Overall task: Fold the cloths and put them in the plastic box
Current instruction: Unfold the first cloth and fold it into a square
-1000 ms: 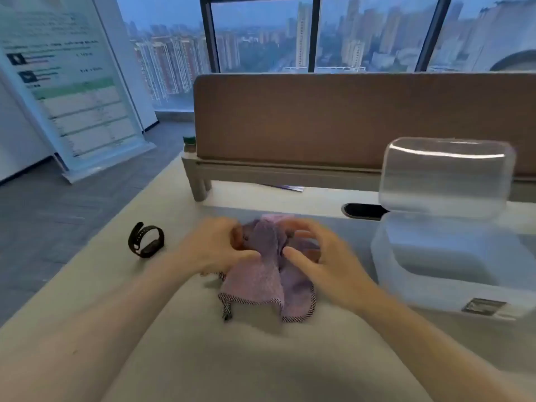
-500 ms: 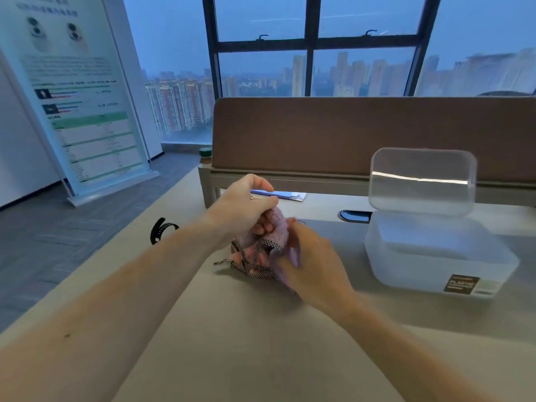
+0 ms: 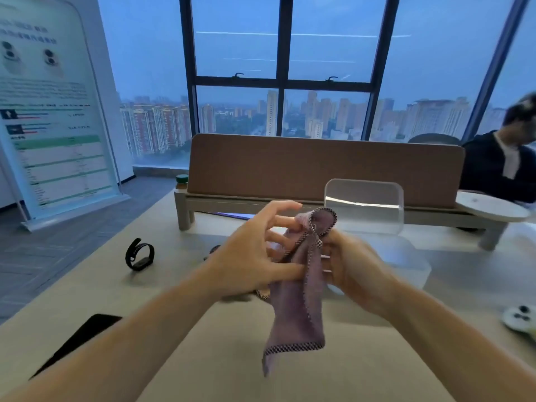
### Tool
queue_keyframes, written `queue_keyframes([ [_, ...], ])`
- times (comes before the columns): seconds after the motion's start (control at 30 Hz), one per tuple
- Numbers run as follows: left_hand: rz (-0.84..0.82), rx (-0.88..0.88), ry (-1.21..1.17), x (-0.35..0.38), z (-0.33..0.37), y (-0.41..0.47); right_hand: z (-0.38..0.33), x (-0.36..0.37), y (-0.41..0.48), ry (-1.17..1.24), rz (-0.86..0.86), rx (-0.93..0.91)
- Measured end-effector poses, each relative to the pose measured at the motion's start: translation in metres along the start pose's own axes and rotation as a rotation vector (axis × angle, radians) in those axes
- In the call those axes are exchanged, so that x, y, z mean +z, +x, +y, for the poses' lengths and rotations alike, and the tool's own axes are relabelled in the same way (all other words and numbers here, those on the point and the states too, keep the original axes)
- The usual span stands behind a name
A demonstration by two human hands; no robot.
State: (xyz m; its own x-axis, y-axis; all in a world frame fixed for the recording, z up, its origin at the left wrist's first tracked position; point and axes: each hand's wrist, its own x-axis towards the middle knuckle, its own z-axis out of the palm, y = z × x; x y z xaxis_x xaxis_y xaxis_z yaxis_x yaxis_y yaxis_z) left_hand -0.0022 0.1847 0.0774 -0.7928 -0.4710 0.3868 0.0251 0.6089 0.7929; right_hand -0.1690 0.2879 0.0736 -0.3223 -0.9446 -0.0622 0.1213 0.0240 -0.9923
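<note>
One purple cloth (image 3: pixel 301 288), trimmed edge, held in the air above the table's (image 3: pixel 220 369) middle, hanging limp: judged light, soft, shapeless; best taken at corners. Right hand (image 3: pixel 352 268) pinches its top edge; left hand (image 3: pixel 255 262) has fingers spread, touching the cloth. Plastic box (image 3: pixel 406 256), lid raised, stands behind, toward the far right edge.

Both hands hold a purple cloth (image 3: pixel 301 288) above the table (image 3: pixel 203 358) — right hand (image 3: pixel 351 265) pinching its top edge, left hand (image 3: pixel 255 256) spread, fingertips touching it. Box (image 3: pixel 406 256) behind, lid up.
</note>
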Motion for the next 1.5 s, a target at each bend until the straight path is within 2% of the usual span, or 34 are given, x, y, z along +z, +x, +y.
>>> queue_keyframes([
  [0.07,0.045,-0.007,0.005,0.020,-0.003,-0.004,0.010,-0.010,-0.013,-0.034,-0.039,0.053],
  [0.17,0.137,0.023,0.159,0.041,-0.002,-0.010,0.018,-0.020,-0.035,-0.101,-0.151,0.118],
  [0.23,0.165,0.051,0.213,0.048,0.003,-0.014,0.021,-0.027,-0.043,-0.201,-0.165,0.129],
  [0.3,0.142,0.056,0.261,0.052,0.010,-0.016,0.021,-0.031,-0.048,-0.394,-0.054,0.025],
  [0.37,0.097,0.072,0.355,0.051,0.014,-0.015,0.013,-0.029,-0.055,-0.681,0.004,-0.198],
  [0.47,0.087,0.174,0.480,0.047,0.021,-0.011,0.000,-0.023,-0.057,-0.843,-0.087,-0.403],
  [0.57,0.202,0.244,0.447,0.048,0.028,-0.010,-0.009,-0.019,-0.055,-0.873,-0.084,-0.429],
  [0.63,0.243,0.113,0.219,0.048,0.031,-0.013,-0.014,-0.020,-0.057,-0.809,-0.089,-0.405],
  [0.7,0.075,-0.113,-0.099,0.046,0.027,-0.019,-0.018,-0.025,-0.061,-0.688,-0.086,-0.382],
  [0.77,-0.163,-0.253,-0.199,0.046,0.016,-0.028,-0.024,-0.029,-0.067,-0.603,-0.050,-0.374],
  [0.83,-0.286,-0.222,-0.118,0.049,0.003,-0.035,-0.030,-0.031,-0.073,-0.574,-0.014,-0.362],
  [0.9,-0.290,-0.149,-0.029,0.047,-0.003,-0.039,-0.033,-0.033,-0.079,-0.569,0.024,-0.361],
  [0.97,-0.278,-0.161,-0.008,0.034,-0.003,-0.044,-0.031,-0.039,-0.086,-0.531,0.083,-0.345],
  [1.1,-0.156,-0.227,-0.031,-0.009,0.014,-0.062,-0.024,-0.052,-0.112,-0.405,0.186,-0.316],
  [1.3,-0.024,-0.089,0.055,-0.047,0.063,-0.060,-0.032,-0.054,-0.111,-0.306,0.256,-0.367],
  [1.4,0.040,-0.159,0.212,-0.042,0.035,-0.041,-0.020,-0.058,-0.075,-0.366,0.287,-0.296],
  [1.5,0.057,-0.294,0.303,-0.024,-0.016,-0.028,0.018,-0.070,-0.039,-0.490,0.339,-0.139],
])
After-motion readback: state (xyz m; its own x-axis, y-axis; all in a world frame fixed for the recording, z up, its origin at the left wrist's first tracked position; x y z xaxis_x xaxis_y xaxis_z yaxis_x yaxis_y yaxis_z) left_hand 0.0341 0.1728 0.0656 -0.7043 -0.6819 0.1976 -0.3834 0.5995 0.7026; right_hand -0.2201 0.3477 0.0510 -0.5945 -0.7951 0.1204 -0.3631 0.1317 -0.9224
